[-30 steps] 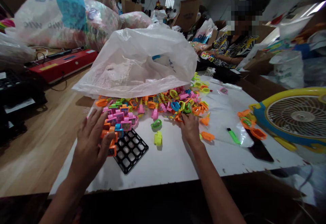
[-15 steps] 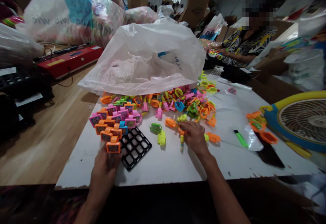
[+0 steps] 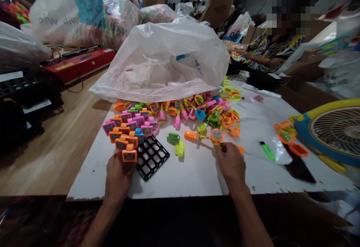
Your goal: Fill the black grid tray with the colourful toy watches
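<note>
At the near left edge of a black grid tray (image 3: 154, 157), my left hand (image 3: 119, 175) is closed on it; the fingertips are partly hidden. Orange, pink and blue toy watches with square picture faces stand in rows on the tray's left part, an orange watch (image 3: 129, 153) closest to me. Several openings on its right show bare. My right hand (image 3: 233, 162) pinches an orange toy watch (image 3: 216, 135), its face turned towards me. Left of that lie another orange toy watch (image 3: 191, 135), a green one (image 3: 173, 137) and a yellow-green one (image 3: 180, 148).
A pile of colourful toy watches (image 3: 199, 115) spills from a large white plastic bag (image 3: 168, 63). On the right are a green cutter (image 3: 267, 150), a dark phone-like slab (image 3: 300, 168) and a fan (image 3: 337, 130). A red sealing machine (image 3: 81, 65) stands left. Across the table sits another person (image 3: 267, 52).
My right hand has moved right and lifted an orange toy watch, turning its face up. My left hand stays at the tray. The view has shifted slightly.
</note>
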### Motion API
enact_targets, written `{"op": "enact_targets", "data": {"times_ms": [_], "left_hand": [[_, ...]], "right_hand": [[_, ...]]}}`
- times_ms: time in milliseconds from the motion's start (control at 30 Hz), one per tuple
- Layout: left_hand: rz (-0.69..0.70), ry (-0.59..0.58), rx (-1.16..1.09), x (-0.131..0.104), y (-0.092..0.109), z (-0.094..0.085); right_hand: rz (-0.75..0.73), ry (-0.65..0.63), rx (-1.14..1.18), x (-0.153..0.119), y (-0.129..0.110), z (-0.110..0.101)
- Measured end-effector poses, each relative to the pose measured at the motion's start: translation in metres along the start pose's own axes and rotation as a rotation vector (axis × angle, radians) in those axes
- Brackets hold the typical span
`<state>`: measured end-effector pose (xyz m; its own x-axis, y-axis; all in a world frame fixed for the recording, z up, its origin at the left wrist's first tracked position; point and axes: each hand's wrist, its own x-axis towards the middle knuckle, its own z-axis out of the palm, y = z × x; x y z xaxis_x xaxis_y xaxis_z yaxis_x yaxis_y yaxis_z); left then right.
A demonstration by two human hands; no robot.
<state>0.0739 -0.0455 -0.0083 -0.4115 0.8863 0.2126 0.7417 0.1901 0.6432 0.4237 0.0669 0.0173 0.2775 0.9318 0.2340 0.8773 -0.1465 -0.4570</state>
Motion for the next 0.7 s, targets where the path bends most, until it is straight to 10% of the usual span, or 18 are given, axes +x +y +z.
{"op": "enact_targets", "data": {"times_ms": [133,333,500,700], "left_hand": [[0.040,0.005,0.015,0.002,0.000,0.003],[0.015,0.033,0.022,0.000,0.005,0.005],[0.042,0.024,0.035,-0.003,0.006,0.004],[0.048,0.029,0.070,-0.003,0.004,0.006]], "right_hand": [[0.062,0.003,0.384,0.004,-0.027,-0.007],[0.004,-0.671,1.030,-0.064,-0.121,0.039],[-0.038,-0.885,1.154,-0.096,-0.172,0.077],[-0.053,-0.866,1.036,-0.087,-0.173,0.084]]}}
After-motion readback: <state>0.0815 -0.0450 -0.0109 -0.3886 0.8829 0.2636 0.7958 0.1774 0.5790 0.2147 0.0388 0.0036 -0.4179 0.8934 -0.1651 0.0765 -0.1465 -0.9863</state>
